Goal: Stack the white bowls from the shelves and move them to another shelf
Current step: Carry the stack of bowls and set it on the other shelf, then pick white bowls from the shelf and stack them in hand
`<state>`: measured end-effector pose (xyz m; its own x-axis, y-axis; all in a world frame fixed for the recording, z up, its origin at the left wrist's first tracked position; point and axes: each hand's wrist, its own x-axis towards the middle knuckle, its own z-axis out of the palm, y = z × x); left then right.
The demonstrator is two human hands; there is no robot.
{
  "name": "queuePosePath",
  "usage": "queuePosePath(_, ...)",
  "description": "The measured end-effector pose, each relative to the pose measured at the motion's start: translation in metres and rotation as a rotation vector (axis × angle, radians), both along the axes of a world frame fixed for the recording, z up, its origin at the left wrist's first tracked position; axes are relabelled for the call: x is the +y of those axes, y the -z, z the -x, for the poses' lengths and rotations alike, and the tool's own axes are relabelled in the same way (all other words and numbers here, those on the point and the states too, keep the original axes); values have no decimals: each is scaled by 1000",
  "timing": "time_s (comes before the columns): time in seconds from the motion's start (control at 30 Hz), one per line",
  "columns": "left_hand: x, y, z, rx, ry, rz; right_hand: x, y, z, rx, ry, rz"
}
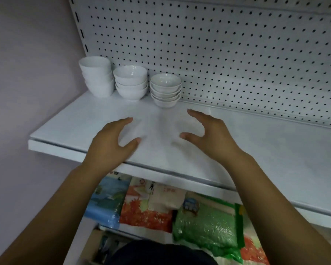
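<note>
Just three white bowl stacks [97,77] [131,83] [165,90]

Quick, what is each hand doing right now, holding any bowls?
Left hand: open, fingers spread, holding nothing, above the shelf.
Right hand: open, fingers spread, holding nothing.

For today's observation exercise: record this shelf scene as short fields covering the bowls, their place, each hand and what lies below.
bowls: three white stacks, left stack, middle stack, right stack
place: back left of the shelf, by the pegboard
left hand: open, over the shelf, holds nothing
right hand: open, over the shelf, holds nothing
below: bags, blue, red and green
</note>
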<state>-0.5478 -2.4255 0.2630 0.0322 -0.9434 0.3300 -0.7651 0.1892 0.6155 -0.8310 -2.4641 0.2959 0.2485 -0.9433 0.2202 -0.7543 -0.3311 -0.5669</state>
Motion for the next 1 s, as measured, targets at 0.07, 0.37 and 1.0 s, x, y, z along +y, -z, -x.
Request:
queuePosePath(0.07, 35, 1, 5, 1, -50, 21, 26, -1, -1, -36, -27, 3)
queuePosePath(0.37, 212, 39, 51, 107, -248, -27, 158, 25, 5, -158, -210, -121)
queuePosePath(1.0, 612, 65, 11, 189, -1061, -306, 401, 69, -179, 195, -1048, -362)
